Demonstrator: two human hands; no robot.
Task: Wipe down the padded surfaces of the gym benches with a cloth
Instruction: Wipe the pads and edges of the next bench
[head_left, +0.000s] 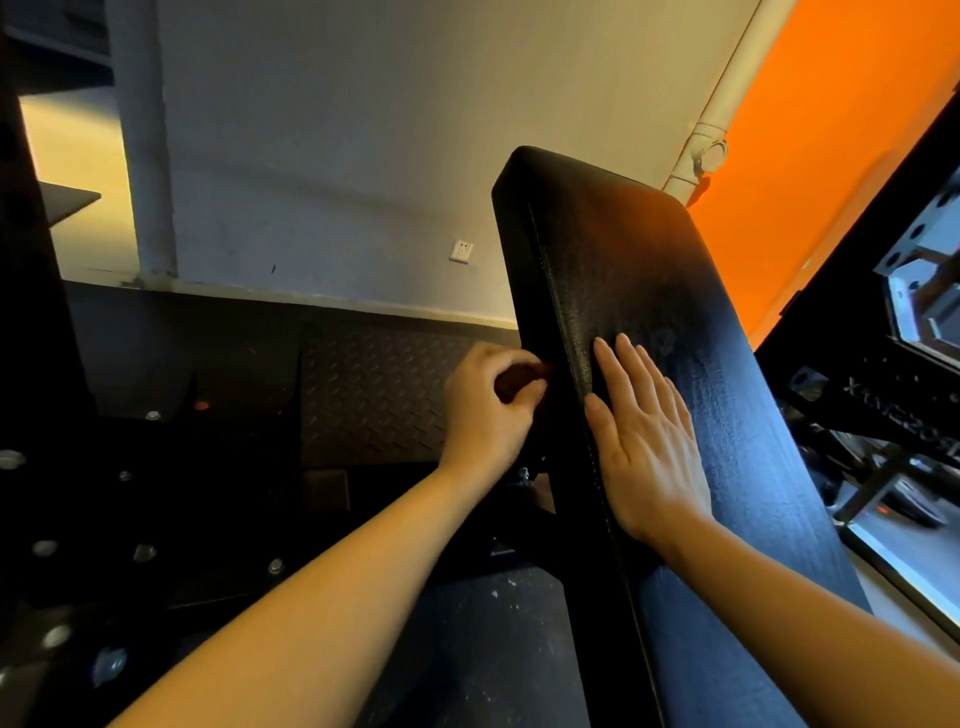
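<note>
A long black bench pad (649, 291) slopes up and away from the camera, its vinyl skin finely grained, its far end rounded at the corners, a stitched seam running along its left edge. The right hand (644, 441) lies flat on the padded top near that left edge, fingers straight and together, released and gripping nothing. The left hand (488, 410) is curled against the pad's left side wall, fingers clenched around something small and dark reddish (524, 376); it may be the cloth, but it is too shadowed and hidden to tell. Below the pad lies black floor matting (374, 384) embossed with a diamond-plate pattern, meeting a pale wall (332, 156) that carries a white socket (461, 251). An orange wall (831, 130) and a white pipe (711, 119) stand beyond the pad's far end.
</note>
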